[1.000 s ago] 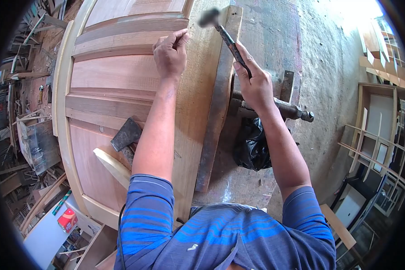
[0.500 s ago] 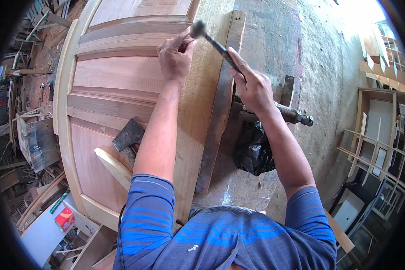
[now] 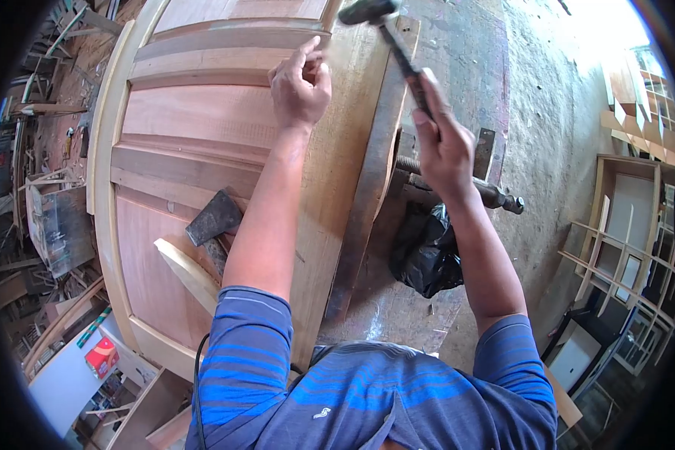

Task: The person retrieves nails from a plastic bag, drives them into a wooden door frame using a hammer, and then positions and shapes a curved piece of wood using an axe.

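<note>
My right hand (image 3: 446,146) is wrapped round the handle of a hammer (image 3: 401,49), its dark head raised over the far end of the panelled wooden door (image 3: 322,187). Over the door's right-hand stile, my left hand (image 3: 301,86) has its thumb and fingers curled, the index finger pointing forward; anything between them is too small to make out. An axe-like tool with a dark metal head (image 3: 214,217) lies on the door beside my left forearm, near a pale pointed wood piece (image 3: 186,271).
A metal vise screw (image 3: 495,196) and black plastic bag (image 3: 427,255) are right of the door, on the worn workbench (image 3: 457,67). Wooden frames (image 3: 630,202) stand far right. Scrap wood and a white board (image 3: 67,382) are at the left.
The hammer came down close to my left fingers, then rose and shifted right with my right hand. My left hand moved slightly right, and its fingers have loosened.
</note>
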### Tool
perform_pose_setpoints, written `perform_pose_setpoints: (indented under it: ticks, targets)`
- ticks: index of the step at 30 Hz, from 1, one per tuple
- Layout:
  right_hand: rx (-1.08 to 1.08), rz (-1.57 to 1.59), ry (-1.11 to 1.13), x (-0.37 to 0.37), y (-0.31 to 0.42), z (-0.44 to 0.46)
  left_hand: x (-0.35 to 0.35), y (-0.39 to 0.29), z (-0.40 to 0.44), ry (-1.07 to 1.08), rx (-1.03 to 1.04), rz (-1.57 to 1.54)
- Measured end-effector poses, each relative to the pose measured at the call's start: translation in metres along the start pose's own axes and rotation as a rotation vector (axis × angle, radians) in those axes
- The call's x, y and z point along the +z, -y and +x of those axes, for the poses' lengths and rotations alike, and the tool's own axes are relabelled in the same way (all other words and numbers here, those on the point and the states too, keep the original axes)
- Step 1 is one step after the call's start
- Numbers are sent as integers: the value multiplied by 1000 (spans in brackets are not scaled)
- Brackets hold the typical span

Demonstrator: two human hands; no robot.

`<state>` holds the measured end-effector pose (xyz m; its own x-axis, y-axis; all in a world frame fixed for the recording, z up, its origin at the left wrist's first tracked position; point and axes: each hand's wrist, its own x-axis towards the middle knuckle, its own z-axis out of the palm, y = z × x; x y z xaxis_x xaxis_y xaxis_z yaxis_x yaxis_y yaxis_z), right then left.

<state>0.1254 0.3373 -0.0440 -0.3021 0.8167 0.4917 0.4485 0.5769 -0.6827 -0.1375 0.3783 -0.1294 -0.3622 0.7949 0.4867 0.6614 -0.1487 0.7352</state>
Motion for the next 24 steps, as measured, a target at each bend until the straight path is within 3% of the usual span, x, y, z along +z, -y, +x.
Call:
perform_pose_setpoints:
  ticks: [2,4,5,6,13,15,16,18,22,24]
  targets:
    - [-87,-2,-108,0,0,-1,-1,-2,0,-31,-9,-23]
    - [-27,24,23,12,-20,-9,-1,-3,3,-61,-32,-62]
    - [46,-275,271,11,-29,-11,-1,-4,3,-50,-16,35]
    - [120,-233,265,14,-25,-8,0,-6,4,-59,2,42]
    - [-52,-3,-62,9,-16,-9,-1,-4,3,-90,36,39]
    - [1,-202,239,9,-19,-7,-3,-7,1,-59,3,73]
    - [207,-347,360,6,-16,0,-4,-10,4,-46,-10,93]
    - [182,-287,331,-3,-9,12,-4,-8,5,-56,12,61]
    - [-30,-5,-64,-4,8,8,1,3,1,-88,20,39]
    - [15,-95,81,5,-12,2,3,1,-1,-75,2,27]
